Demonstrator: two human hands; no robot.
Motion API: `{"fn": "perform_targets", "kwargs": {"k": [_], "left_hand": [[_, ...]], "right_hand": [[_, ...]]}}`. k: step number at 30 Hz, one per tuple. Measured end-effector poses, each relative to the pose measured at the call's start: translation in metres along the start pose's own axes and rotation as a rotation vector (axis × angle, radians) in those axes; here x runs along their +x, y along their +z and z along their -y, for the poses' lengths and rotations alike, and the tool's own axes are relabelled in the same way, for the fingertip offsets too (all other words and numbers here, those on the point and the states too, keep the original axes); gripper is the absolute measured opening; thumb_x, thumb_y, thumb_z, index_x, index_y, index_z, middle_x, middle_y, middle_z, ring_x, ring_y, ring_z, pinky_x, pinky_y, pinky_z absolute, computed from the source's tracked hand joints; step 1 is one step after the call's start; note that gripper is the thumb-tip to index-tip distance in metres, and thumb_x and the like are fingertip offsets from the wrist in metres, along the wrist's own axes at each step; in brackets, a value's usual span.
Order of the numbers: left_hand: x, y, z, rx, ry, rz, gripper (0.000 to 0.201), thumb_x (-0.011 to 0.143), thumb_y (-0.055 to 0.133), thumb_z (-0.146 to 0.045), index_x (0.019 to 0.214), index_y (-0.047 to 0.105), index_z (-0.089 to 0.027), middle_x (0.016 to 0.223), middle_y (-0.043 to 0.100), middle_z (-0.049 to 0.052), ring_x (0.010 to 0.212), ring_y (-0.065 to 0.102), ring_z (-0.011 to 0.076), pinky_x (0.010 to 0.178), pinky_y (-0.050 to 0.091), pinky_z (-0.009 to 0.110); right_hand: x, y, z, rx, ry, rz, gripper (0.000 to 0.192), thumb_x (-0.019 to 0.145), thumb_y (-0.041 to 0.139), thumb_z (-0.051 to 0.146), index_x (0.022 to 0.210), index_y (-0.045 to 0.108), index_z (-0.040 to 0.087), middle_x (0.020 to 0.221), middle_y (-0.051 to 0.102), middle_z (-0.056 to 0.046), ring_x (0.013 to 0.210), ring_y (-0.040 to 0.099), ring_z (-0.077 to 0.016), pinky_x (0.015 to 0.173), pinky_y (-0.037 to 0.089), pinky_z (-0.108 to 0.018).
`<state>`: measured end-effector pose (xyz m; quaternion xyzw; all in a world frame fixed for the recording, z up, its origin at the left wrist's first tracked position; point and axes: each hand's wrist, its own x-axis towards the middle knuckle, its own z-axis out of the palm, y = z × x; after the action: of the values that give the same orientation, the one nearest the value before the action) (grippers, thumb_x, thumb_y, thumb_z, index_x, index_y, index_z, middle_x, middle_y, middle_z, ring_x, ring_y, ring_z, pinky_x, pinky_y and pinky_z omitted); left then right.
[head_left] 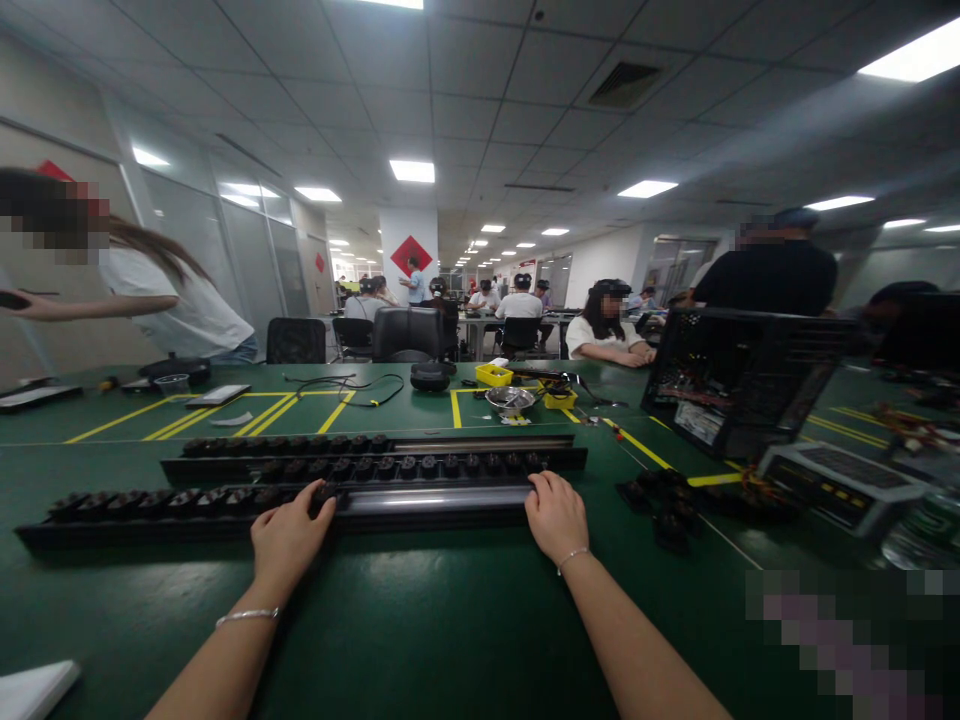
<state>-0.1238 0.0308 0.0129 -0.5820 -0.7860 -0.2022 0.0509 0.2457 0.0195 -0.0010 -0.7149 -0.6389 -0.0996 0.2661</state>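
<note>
While the left hand rests half-curled, fingertips on the black knobs, the right hand lies open on the bare right end of the near rail. Three long black rails, studded with round knobs, lie parallel on the green table.

A green worktop marked with yellow tape lines carries three long black rails at its centre. Toward 12 o'clock sit a metal bowl and yellow trays; toward 2 o'clock stands an open computer case.
</note>
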Motion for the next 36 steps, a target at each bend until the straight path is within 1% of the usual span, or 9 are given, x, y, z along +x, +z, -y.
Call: {"fn": "perform_targets", "kwargs": {"k": [7, 13, 20, 25, 31, 36], "left_hand": [[-0.0002, -0.0012, -0.0012, 0.006, -0.002, 0.014, 0.052, 0.081, 0.029, -0.051, 0.122, 0.05, -0.025, 0.098, 0.069, 0.007, 0.1, 0.058, 0.0203, 0.09, 0.031, 0.033], [-0.0001, 0.0027, 0.0001, 0.029, 0.003, -0.022, 0.056, 0.081, 0.028, -0.053, 0.124, 0.048, -0.022, 0.096, 0.069, 0.009, 0.1, 0.058, 0.0213, 0.09, 0.031, 0.033], [-0.0009, 0.005, 0.0001, 0.042, 0.041, -0.048, 0.053, 0.082, 0.029, -0.051, 0.121, 0.051, -0.024, 0.094, 0.07, 0.008, 0.099, 0.058, 0.0199, 0.092, 0.029, 0.033], [-0.0023, 0.005, -0.0013, 0.046, 0.056, -0.052, 0.052, 0.082, 0.03, -0.051, 0.121, 0.051, -0.024, 0.097, 0.069, 0.008, 0.1, 0.058, 0.0201, 0.094, 0.028, 0.035], [-0.0046, 0.0052, -0.0056, 0.059, 0.085, -0.059, 0.049, 0.082, 0.033, -0.048, 0.122, 0.05, -0.027, 0.107, 0.066, 0.007, 0.107, 0.054, 0.0194, 0.096, 0.026, 0.035], [-0.0057, 0.0048, -0.0071, 0.052, 0.094, -0.07, 0.048, 0.082, 0.034, -0.047, 0.122, 0.051, -0.027, 0.112, 0.063, 0.007, 0.112, 0.051, 0.0194, 0.096, 0.028, 0.036]], "right_hand": [[0.0003, -0.0002, 0.0003, -0.004, 0.002, 0.003, 0.037, 0.084, 0.036, 0.025, 0.112, 0.059, 0.02, 0.12, 0.054, -0.007, 0.113, 0.044, -0.0199, 0.095, 0.03, -0.033], [0.0002, 0.0, 0.0, -0.007, -0.001, 0.0, 0.037, 0.084, 0.035, 0.025, 0.112, 0.059, 0.02, 0.12, 0.054, -0.007, 0.113, 0.045, -0.02, 0.095, 0.03, -0.033], [0.0002, 0.0002, -0.0001, -0.009, -0.001, 0.001, 0.037, 0.084, 0.035, 0.025, 0.112, 0.059, 0.021, 0.12, 0.054, -0.007, 0.113, 0.044, -0.0198, 0.095, 0.03, -0.033], [0.0, -0.0002, 0.0003, -0.003, -0.001, -0.001, 0.037, 0.084, 0.035, 0.025, 0.112, 0.058, 0.02, 0.12, 0.055, -0.007, 0.113, 0.045, -0.0197, 0.095, 0.03, -0.033], [0.0002, 0.0008, 0.0004, -0.014, 0.0, -0.011, 0.036, 0.084, 0.037, 0.025, 0.112, 0.059, 0.021, 0.12, 0.055, -0.007, 0.112, 0.045, -0.0196, 0.095, 0.03, -0.032], [0.0002, 0.002, -0.0004, -0.015, -0.001, -0.009, 0.036, 0.084, 0.036, 0.025, 0.111, 0.059, 0.021, 0.12, 0.055, -0.007, 0.113, 0.045, -0.0199, 0.095, 0.03, -0.033]]}}
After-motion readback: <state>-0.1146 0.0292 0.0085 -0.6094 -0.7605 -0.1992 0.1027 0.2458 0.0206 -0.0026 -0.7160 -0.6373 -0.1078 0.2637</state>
